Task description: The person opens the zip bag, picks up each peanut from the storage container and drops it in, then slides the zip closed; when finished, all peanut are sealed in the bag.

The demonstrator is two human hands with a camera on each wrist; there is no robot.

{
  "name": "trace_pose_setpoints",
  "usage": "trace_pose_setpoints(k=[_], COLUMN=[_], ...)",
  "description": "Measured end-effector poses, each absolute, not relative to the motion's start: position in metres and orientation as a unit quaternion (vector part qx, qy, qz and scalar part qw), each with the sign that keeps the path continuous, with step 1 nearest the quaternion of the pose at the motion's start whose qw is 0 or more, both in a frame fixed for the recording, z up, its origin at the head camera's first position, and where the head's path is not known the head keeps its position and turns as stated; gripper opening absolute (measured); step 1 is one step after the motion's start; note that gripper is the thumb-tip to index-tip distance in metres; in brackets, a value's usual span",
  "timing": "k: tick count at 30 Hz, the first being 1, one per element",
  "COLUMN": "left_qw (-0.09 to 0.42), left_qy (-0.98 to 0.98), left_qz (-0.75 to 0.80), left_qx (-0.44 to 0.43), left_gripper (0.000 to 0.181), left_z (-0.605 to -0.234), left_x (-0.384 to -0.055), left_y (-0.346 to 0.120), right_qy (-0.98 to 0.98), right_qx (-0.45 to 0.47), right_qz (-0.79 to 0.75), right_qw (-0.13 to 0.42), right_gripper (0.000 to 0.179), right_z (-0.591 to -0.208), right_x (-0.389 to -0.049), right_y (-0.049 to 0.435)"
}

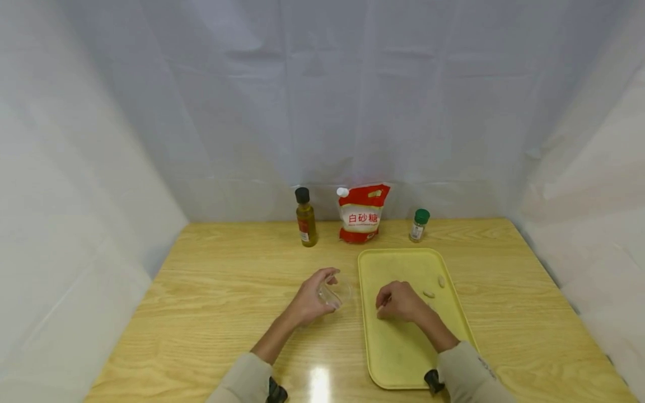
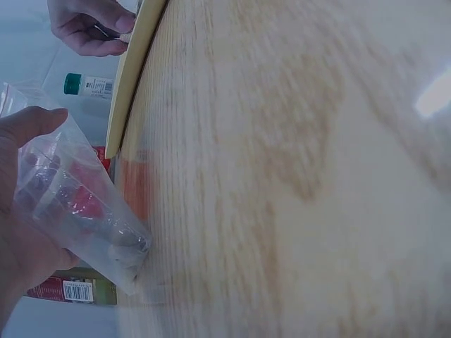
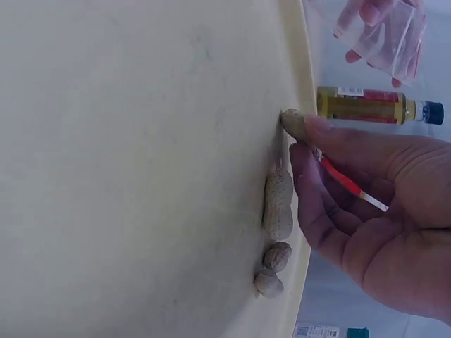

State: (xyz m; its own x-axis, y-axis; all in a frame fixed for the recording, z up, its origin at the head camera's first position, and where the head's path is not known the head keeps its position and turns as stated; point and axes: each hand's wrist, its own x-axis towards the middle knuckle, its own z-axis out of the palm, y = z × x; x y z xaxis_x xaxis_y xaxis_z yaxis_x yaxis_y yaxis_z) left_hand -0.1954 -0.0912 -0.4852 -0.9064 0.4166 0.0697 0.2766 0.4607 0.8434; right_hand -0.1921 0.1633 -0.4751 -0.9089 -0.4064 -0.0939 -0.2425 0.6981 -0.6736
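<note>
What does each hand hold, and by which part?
Left hand: a clear plastic bag, by its sides. Right hand: an unshelled peanut, pinched at one end.

Passage over the wood tabletop (image 1: 211, 291) left of the left hand (image 1: 312, 298), or right of the yellow tray (image 1: 403, 358). Between left and right hand (image 1: 400, 302), the clear bag (image 2: 84, 204) narrows the gap. Back-row obstacles: dark-capped bottle (image 1: 307, 224), red-white pouch (image 1: 360, 218), green-capped jar (image 1: 418, 226).

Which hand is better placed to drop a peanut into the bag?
Likely the right hand: its fingers pinch a peanut over the tray, while the left hand holds the plastic bag.
</note>
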Motion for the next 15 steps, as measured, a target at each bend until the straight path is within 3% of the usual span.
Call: trace_pose_setpoints(k=[15], left_qw=[0.069], left_qy=[0.853], left_qz=[0.473], left_qx=[0.211], left_gripper=[0.077], left_z=[-0.4879], left_x=[-0.1973], left_y=[-0.0909], right_qy=[0.906], right_qx=[-0.186], right_qz=[-0.378], right_qw=[0.038], right_gripper=[0.004], right_z=[-0.4653], right_x=[-0.1965], right_y=[0.1620])
